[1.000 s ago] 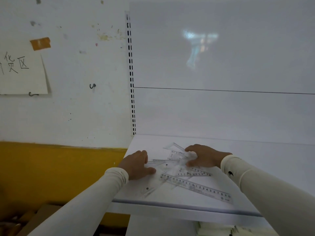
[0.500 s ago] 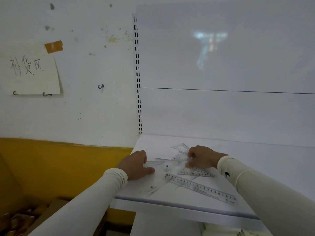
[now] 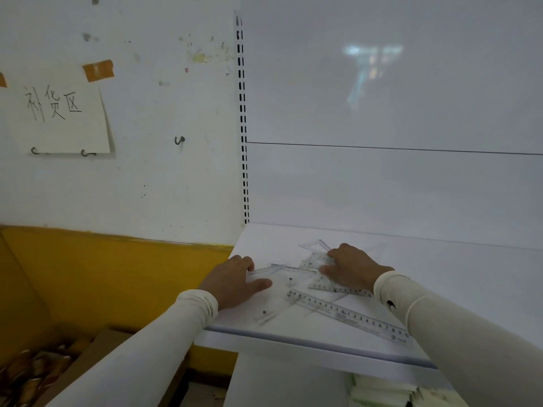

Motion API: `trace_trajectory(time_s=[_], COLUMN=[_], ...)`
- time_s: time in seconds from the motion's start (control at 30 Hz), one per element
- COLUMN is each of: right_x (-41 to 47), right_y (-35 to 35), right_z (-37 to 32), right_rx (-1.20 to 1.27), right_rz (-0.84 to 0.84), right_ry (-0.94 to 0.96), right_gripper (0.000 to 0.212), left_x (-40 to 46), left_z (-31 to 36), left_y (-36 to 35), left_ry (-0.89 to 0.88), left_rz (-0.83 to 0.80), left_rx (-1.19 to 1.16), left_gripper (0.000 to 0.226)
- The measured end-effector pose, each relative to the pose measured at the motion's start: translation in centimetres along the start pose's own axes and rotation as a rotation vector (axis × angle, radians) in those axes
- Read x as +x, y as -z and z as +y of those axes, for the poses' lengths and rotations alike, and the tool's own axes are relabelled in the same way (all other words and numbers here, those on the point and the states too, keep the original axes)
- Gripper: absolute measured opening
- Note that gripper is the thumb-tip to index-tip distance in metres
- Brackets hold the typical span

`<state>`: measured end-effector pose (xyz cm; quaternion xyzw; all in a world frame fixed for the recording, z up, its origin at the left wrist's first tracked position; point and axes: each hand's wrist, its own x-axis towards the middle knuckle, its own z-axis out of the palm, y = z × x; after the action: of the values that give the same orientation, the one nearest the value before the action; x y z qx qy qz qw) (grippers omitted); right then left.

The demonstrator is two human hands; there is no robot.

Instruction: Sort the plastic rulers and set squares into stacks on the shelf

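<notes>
Change: compared with half a second ago, both hands keep almost the same places on the pile; the view is turned a little to the left.
Long ruler (image 3: 349, 315): it lies nearest, flat near the front edge of the white shelf (image 3: 458, 277), numbers 1 to 10 readable.
Left hand (image 3: 235, 282): palm down, fingers relaxed, thumb out, it presses on a clear ruler.
Right hand (image 3: 349, 267): fingers bent, it touches the clear set squares (image 3: 316, 257); a real grip I cannot tell.
Sleeve (image 3: 411, 306): small black logo.
Paper note (image 3: 63, 118): taped on the wall, handwritten 补货区.
</notes>
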<state>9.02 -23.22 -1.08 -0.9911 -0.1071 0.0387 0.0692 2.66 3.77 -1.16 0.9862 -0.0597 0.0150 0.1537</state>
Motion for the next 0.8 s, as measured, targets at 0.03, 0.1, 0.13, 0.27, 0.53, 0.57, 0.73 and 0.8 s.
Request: trace_trajectory(time_s=[0.03,0.1,0.13,0.27,0.53,0.57,0.73,0.8], right_x=[0.0,-0.1,-0.2,-0.9,-2.1,-2.5,-6.4,-9.0], right_y=[0.0,0.2,0.2,0.1,3.0,3.3,4.6,4.9], right_z=[0.0,-0.2,-0.3,-0.6,-2.1,-2.3,-1.4,-0.1], right_rx=[-0.001,-0.006,-0.006,0.046,0.162,0.162,0.163,0.168], right_rz=[0.008,0.027,0.034,0.048,0.171,0.177,0.253,0.281], right_ry=[-0.004,-0.026,-0.040,-0.110,-0.157,-0.160,-0.248,-0.316], right_gripper=[0.048,0.049,0.049,0.054,0.064,0.064,0.065,0.064], left_x=[-0.1,-0.2,-0.1,0.6,2.9,3.3,4.8,4.7], left_z=[-0.1,-0.3,-0.5,-1.1,-0.2,0.1,4.0,6.9], left_y=[0.0,0.0,0.1,0.4,0.6,0.4,-1.1,-2.0], left_ry=[-0.006,-0.021,-0.030,-0.127,-0.391,-0.428,-0.644,-0.734], left_rz=[0.002,0.003,0.000,-0.016,-0.011,-0.015,-0.043,-0.067], left_rx=[0.007,0.029,0.037,0.055,0.033,0.032,-0.035,-0.067], left_gripper=[0.058,0.059,0.060,0.058,0.051,0.050,0.046,0.047])
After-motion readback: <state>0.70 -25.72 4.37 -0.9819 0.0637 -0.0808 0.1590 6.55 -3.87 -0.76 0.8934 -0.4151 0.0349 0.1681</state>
